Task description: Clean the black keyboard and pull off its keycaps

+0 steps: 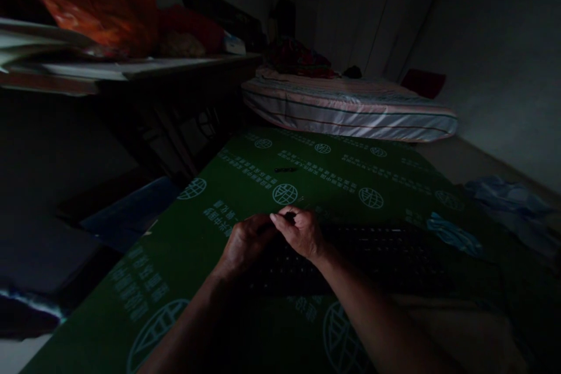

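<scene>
Dimly lit, the left hand (245, 242) and the right hand (302, 231) meet, touching, above the far left corner of a flat black computer keyboard (377, 257) that lies on a green plastic sheet printed with white globes and lettering (184, 245). The right hand's thumb and forefinger are pinched on a small dark piece (289, 217), too dim to identify, while the left hand's fingers are curled against it, though I cannot tell whether they grip it. Farther off on the sheet lies a short dark stick-shaped object (284, 169), with a striped mattress (350, 111) beyond and crumpled blue cloth (451, 235) to the right.
</scene>
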A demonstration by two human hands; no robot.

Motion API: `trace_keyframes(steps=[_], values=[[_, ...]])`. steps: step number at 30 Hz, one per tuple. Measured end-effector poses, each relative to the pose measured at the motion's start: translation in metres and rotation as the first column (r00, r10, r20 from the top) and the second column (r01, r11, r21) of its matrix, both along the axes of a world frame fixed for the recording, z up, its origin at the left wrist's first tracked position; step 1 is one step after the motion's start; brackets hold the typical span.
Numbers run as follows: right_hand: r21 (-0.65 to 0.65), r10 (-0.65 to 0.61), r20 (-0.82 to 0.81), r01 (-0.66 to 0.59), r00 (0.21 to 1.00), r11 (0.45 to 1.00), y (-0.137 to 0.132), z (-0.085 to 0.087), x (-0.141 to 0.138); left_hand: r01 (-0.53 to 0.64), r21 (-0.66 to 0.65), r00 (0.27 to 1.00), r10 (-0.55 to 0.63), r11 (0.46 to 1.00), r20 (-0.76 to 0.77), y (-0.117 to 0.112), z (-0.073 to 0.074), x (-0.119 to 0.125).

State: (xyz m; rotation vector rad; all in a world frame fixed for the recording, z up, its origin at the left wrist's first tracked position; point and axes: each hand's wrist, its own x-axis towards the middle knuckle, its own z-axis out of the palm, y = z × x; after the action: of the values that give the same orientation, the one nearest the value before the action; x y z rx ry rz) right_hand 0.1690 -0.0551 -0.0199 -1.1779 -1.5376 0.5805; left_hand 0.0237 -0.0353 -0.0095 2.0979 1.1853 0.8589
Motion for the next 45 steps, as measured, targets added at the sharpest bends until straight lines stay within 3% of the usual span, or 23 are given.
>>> trace_keyframes(steps=[13, 22, 28, 30, 35, 41, 45], values=[[-0.014, 0.062, -0.025, -0.062, 0.998, 0.998, -0.003, 0.001, -0.001, 0.072, -0.309, 0.982, -0.014, 0.948, 0.187, -0.003, 0.011, -0.003], [-0.04, 0.068, 0.044, -0.067, 0.997, 0.997, -0.005, 0.003, -0.002, 0.106, -0.364, 0.979, -0.034, 0.925, 0.199, -0.002, 0.019, -0.007], [-0.063, 0.041, -0.065, -0.045, 0.997, 0.997, -0.002, 0.002, 0.0, 0.17, -0.393, 0.942, -0.032, 0.904, 0.333, 0.002, 0.01, -0.009], [-0.04, 0.043, -0.127, -0.048, 0.991, 0.998, 0.0, 0.002, 0.001, 0.172, -0.408, 0.914, 0.009, 0.897, 0.405, 0.004, 0.006, -0.009], [-0.002, 0.048, -0.174, -0.049, 0.984, 0.999, 0.004, -0.001, 0.002, 0.03, -0.461, 0.889, 0.188, 0.887, 0.418, 0.001, 0.01, -0.007], [-0.146, 0.117, -0.248, -0.157, 0.962, 0.977, 0.004, -0.007, 0.003, 0.047, -0.49, 0.857, 0.217, 0.87, 0.467, -0.002, 0.012, -0.008], [-0.064, 0.143, -0.114, -0.151, 0.983, 0.986, 0.001, -0.005, 0.003, 0.058, -0.501, 0.839, 0.23, 0.864, 0.493, -0.001, 0.012, -0.009]])
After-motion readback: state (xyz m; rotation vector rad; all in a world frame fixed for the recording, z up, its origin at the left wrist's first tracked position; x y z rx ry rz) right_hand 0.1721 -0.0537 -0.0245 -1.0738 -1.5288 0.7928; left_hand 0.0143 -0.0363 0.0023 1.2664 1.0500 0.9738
